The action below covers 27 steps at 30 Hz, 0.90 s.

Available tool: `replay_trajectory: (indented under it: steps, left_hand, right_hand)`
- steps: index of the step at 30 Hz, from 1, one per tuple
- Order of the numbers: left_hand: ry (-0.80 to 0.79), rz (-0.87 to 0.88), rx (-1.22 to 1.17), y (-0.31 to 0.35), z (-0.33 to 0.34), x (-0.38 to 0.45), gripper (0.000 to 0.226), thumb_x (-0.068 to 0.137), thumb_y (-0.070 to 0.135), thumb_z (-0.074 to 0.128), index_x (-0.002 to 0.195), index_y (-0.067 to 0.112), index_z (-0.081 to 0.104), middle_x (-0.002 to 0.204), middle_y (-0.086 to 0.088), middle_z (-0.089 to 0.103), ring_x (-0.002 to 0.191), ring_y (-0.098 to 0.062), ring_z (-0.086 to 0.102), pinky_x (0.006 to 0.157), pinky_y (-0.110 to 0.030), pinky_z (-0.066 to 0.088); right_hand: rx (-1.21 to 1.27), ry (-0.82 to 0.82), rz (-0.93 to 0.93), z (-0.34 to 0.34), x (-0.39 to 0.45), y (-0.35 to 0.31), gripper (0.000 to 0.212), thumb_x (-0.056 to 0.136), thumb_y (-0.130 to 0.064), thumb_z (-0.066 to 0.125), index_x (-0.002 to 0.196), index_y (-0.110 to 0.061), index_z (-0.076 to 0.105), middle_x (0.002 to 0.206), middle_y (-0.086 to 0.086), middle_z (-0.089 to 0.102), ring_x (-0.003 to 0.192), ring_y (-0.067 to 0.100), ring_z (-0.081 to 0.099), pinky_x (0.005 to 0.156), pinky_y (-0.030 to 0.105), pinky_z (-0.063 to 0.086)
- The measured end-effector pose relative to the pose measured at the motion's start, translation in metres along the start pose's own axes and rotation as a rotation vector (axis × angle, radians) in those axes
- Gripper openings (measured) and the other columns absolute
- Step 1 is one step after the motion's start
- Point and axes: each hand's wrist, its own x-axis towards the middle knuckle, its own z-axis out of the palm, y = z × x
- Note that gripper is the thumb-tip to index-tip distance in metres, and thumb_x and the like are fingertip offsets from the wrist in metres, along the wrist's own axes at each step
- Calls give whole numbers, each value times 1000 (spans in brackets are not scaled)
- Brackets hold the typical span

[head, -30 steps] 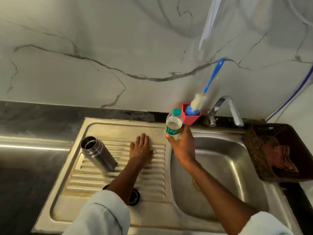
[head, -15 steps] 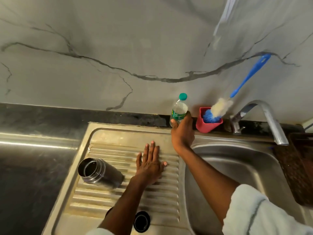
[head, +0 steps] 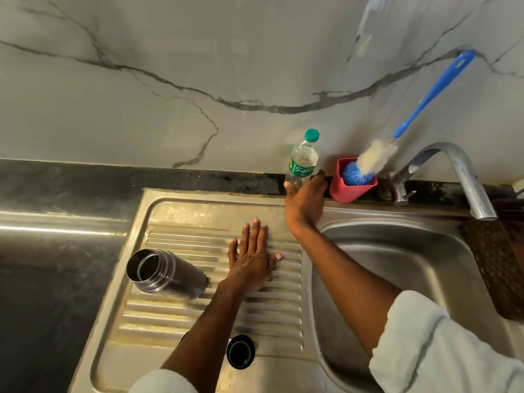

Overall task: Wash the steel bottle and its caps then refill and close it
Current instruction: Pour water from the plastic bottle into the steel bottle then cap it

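A clear plastic bottle (head: 302,163) with a green cap and green label is gripped near its base by the right hand (head: 305,200), the fingers and thumb curled round it. The bottle is held upright over the dark ledge at the back of the sink, just left of a red holder (head: 351,188). A bottle brush (head: 377,158) with a blue handle is propped in that holder, its handle leaning toward the marble wall. The tap (head: 456,177) is seen to the right, its spout arched over the basin (head: 397,268).

The left hand (head: 253,260) is laid flat, palm down and fingers spread, on the ribbed drainboard (head: 181,316); nothing is held by it. The steel bottle (head: 166,275) is found just left of that hand, uncapped and standing on the drainboard, its open mouth tilted toward the camera. A black cap (head: 241,351) is set on the drainboard's near edge, beside the left forearm, well apart from the steel bottle. A brown basket (head: 499,259) is partly seen at the sink's right edge.
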Motion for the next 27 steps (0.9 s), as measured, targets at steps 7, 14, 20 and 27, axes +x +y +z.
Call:
replay_trajectory:
  steps: [7,14,20,27]
  left_hand:
    - [-20,10,-13,0,-2,-3,82,108,63,27,165,27,-19,167,6,-39,153,-17,-38,126,-50,-16]
    - [-30,36,-38,5,-20,-13,80,109,54,37,169,20,-4,174,-1,-24,161,-23,-21,130,-55,-3]
    - [330,205,-575,20,-50,-114,32,110,32,55,133,13,66,135,-2,68,127,-19,62,101,-29,47]
    - [900,130,-621,-28,-4,-255,21,108,22,55,120,15,71,114,4,72,106,-11,68,90,-26,53]
  right_hand:
    - [105,16,45,-22,-36,14,54,92,-29,72,138,-15,48,136,5,57,121,28,59,91,39,46]
    - [167,-109,6,-63,-135,50,21,89,-10,63,107,-19,71,109,1,74,101,22,67,77,23,39]
    - [246,-445,-161,-79,-208,95,33,85,-2,64,98,-33,67,101,-10,70,88,9,68,85,38,57]
    - [-29,-939,-532,-87,-242,106,80,76,-52,83,146,-39,45,145,-13,46,132,11,40,111,34,40]
